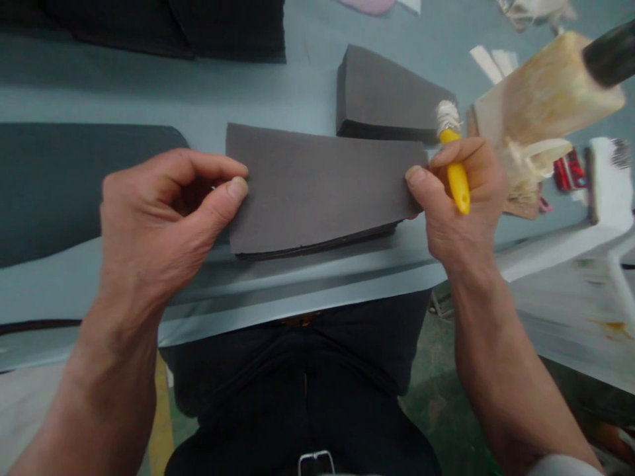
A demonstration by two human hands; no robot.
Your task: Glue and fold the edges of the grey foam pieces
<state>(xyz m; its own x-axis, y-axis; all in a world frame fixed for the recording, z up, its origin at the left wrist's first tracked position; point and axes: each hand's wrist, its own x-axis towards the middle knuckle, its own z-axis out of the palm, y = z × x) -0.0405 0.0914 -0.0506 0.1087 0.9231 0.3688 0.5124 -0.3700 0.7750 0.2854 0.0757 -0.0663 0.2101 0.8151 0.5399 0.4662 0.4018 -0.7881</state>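
A flat grey tapered sheet, perhaps foam, lies over a stack of similar pieces whose dark edges show below it. My left hand pinches its left edge between thumb and forefinger. At the narrower right end, my right hand grips the sheet with thumb and fingers. That same hand also carries a small brush with a yellow handle, tucked among its fingers, its whitish, caked bristles pointing up and away from me. The fingers under the sheet are partly hidden.
Behind the sheet stands a stack of grey pieces. A dark panel lies left, with black folded material beyond. At right are a glue-stained yellowish container with a black handle and a red packet. The table's front edge runs before me.
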